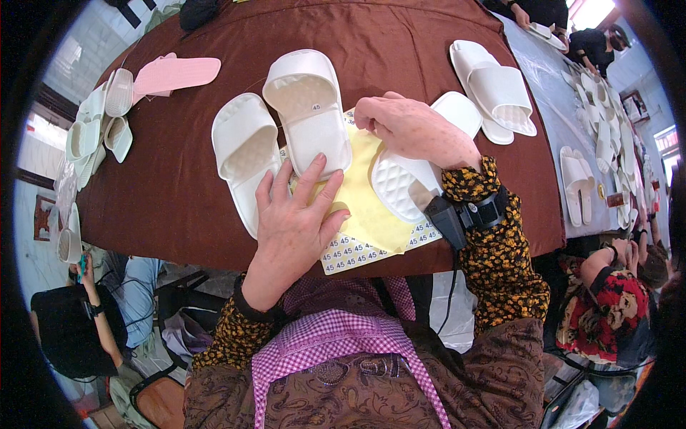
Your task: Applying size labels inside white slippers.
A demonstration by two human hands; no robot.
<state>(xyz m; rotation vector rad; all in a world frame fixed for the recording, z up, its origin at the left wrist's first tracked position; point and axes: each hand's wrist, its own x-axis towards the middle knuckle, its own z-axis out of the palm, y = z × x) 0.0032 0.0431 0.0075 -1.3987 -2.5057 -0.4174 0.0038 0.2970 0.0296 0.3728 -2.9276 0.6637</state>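
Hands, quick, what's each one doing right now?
Left hand: open, flat on the yellow sheet, fingertips touching a white slipper.
Right hand: curled at the sticker sheet; grip unclear.

A brown-clothed table stood beside a long grey table, with perhaps bright windows beyond.

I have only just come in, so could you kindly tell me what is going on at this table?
A person sits at a brown-covered table with white slippers. The left hand lies flat on the heel of one slipper, which already carries a small sticker. The right hand reaches over another slipper, fingertips on the yellow sticker sheet. A third slipper lies at the left, and more pairs wait further back.
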